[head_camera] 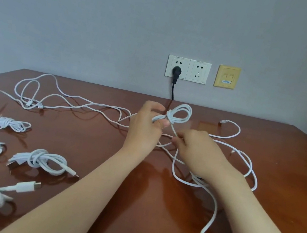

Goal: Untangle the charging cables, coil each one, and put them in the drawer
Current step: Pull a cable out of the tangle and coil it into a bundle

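Brown, glossy wood fills the lower view: your table (102, 144), set against a grey wall (85, 11). Over its far middle, your left hand (146, 127) grips a small white coil (178, 114) of charging cable. Its loops stick out to the right of your fingers, and a turn is wrapped round its waist. Your right hand (194, 147), just beside and nearer you, pinches the free strand (173, 130) that runs down from that wrap, with the fingers curled. Beneath both hands the loose cables (250, 166) lie tangled. They sweep out to the right, trail toward the near edge, and run off to the far left in long loops. Well apart on your left lie four coiled bundles (42, 160), one behind another, with a few connectors poking out. On the wall behind, a black plug (176, 71) sits in the left of two white sockets (199, 72). A yellow data plate (227, 77) is just beside them.
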Motion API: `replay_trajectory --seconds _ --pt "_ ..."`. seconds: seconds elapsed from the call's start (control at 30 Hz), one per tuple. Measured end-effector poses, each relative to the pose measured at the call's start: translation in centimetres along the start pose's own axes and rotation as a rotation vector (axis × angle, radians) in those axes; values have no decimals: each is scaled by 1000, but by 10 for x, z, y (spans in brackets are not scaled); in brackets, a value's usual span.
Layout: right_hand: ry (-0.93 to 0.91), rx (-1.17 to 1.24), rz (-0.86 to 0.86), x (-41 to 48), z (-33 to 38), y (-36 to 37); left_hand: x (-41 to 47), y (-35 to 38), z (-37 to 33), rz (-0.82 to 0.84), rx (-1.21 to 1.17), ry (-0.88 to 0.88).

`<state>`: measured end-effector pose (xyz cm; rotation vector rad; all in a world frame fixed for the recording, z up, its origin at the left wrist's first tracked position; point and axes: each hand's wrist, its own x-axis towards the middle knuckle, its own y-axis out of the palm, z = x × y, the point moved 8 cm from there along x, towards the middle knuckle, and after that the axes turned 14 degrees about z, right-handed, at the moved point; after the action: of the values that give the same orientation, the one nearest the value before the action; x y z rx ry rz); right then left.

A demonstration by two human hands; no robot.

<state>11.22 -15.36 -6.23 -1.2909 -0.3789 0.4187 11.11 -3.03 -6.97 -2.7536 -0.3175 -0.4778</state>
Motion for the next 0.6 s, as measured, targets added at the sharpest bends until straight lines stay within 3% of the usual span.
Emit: replay_trajectory --seconds 0.13,0.33,0.47,0.6 --pt "-60 -288 -125 -18 22 -20 0 -4 -4 2 174 1" --pt "-186 -347 -169 -22 32 -19 -3 3 -12 73 456 45" --pt "-197 -285 -227 -20 23 -24 -7 22 -20 215 674 135" --pt "-154 52 -281 -19 -3 -41 -10 37 -19 388 569 196"
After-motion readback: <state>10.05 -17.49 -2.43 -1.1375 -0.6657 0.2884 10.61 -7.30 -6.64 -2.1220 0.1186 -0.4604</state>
